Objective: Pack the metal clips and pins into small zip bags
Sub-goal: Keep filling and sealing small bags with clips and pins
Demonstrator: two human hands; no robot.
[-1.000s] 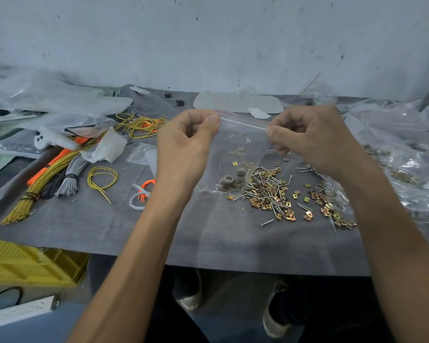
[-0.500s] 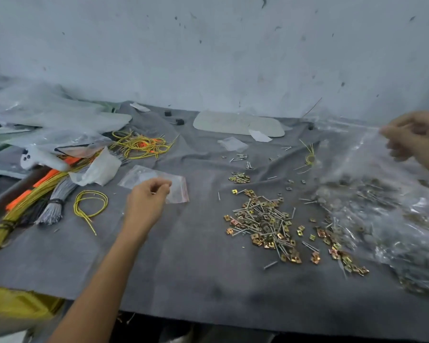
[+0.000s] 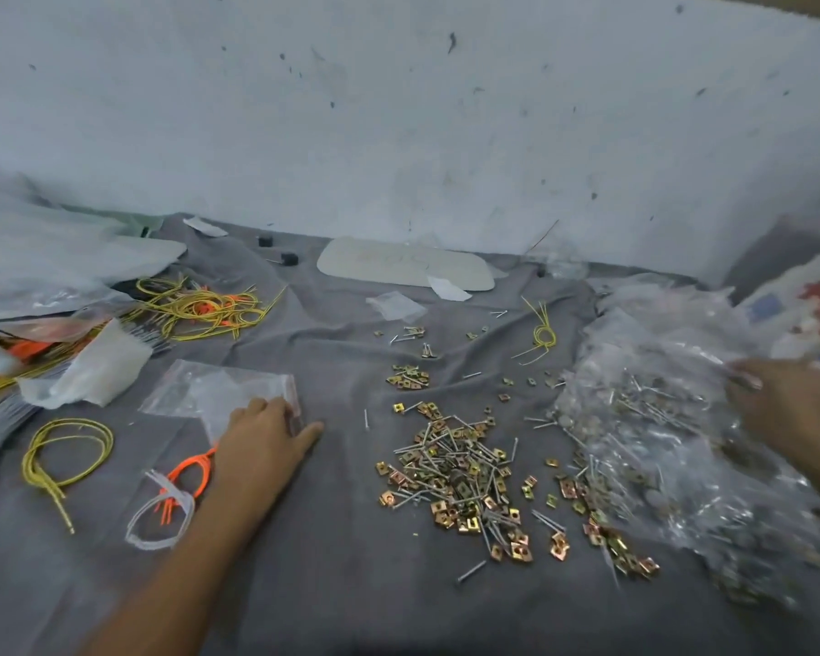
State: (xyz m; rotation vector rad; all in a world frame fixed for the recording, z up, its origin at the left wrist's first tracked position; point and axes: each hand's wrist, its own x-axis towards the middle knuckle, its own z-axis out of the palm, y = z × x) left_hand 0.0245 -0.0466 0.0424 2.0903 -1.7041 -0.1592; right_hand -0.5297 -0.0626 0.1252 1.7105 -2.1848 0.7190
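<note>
**Both hands down on the grey cloth (image 3: 332,584)**

My right hand (image 3: 786,409) touches the heap of filled bags (image 3: 659,419); its grip is too blurred to tell. Loose clips and pins (image 3: 460,471) lie between my hands. My left hand (image 3: 261,442), fingers flat, presses the empty zip bags (image 3: 209,395).

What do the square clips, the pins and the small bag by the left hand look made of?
Square clips: metal, probably plated, judging by the brassy yellow shine. Pins: steel-looking, thin, grey, glinting. Small bag: thin clear plastic film, see-through and creased.
</note>
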